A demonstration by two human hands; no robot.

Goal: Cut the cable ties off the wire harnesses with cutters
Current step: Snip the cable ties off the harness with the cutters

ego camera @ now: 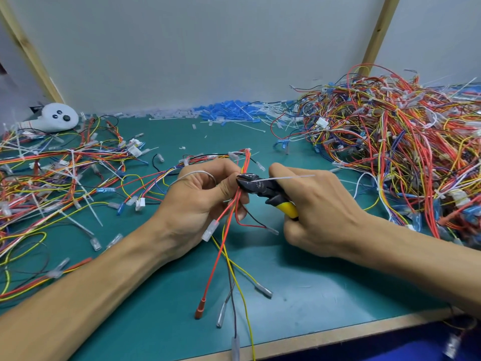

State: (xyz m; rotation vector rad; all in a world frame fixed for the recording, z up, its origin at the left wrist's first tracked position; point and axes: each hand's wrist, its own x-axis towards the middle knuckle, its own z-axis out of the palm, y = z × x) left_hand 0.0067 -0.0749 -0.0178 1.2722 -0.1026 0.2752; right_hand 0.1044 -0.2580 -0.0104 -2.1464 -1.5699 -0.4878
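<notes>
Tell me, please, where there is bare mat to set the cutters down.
Barest: green mat between the right hand, the held harness and the wooden front edge. A smaller patch lies just before the blue connector heap. Crowded: harness pile at right, spread harnesses at left.

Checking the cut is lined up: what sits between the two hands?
Head view: the cutters' black head spans the gap between left hand and right hand, its tip at the wire harness, a white cable tie lying across it.
</notes>
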